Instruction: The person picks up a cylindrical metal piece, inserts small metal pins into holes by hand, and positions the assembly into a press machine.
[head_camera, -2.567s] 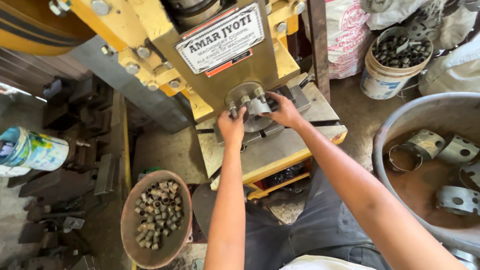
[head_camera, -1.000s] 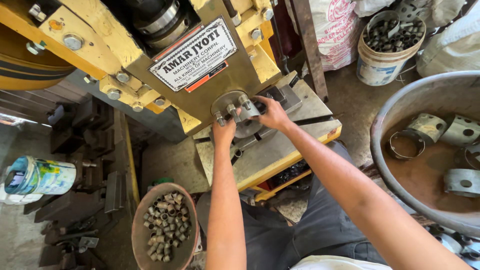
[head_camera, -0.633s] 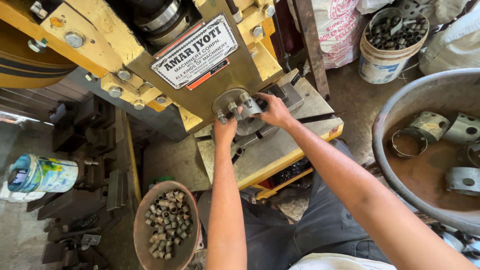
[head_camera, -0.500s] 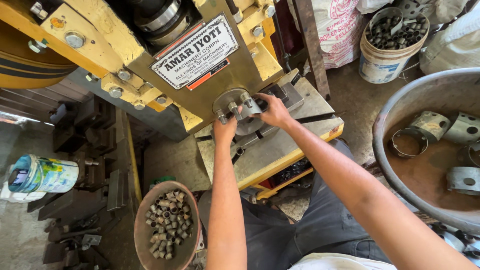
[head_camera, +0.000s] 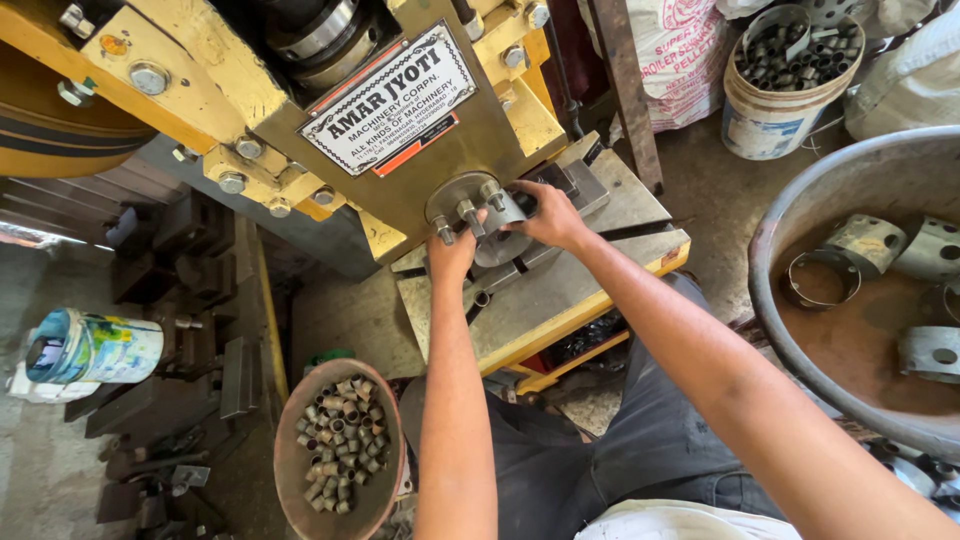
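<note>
Since a moment ago my hands have barely shifted at the press die. My left hand (head_camera: 452, 252) touches the bolted round plate (head_camera: 466, 205); my right hand (head_camera: 545, 215) has its grip closed on a small metal piece (head_camera: 503, 212) above the steel table (head_camera: 590, 270). A bowl of short tubes (head_camera: 338, 445) sits by my left elbow.

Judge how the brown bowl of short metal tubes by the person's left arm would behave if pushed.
The bowl would likely feel heavy, being heaped with metal tubes. Its rounded shape suggests it may rock. The loose tubes would probably shift and roll.
</note>
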